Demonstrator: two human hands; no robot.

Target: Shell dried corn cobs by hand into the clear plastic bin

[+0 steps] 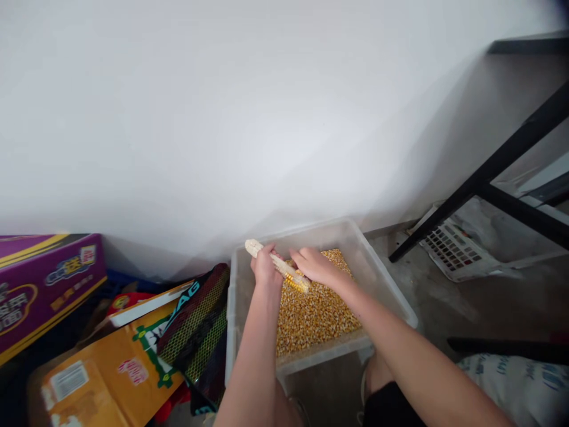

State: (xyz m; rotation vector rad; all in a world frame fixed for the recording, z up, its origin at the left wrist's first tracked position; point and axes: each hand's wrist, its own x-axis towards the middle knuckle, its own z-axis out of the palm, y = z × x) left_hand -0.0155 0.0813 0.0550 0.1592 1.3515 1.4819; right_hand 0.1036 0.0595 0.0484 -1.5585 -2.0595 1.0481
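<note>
Yellow corn kernels (315, 314) heaped in a clear plastic bin (355, 261), a corn cob (278, 263) held above them.
Left fingers (267, 261) close around the cob's bare end, near the bin's far left corner; right fingers (311, 264) clasp its kernelled tip, well inside the rim. Kernels stop short of the left wall (235, 308), where a mesh bag (195, 320) presses just outside. A white wall (222, 118) rises beyond.
</note>
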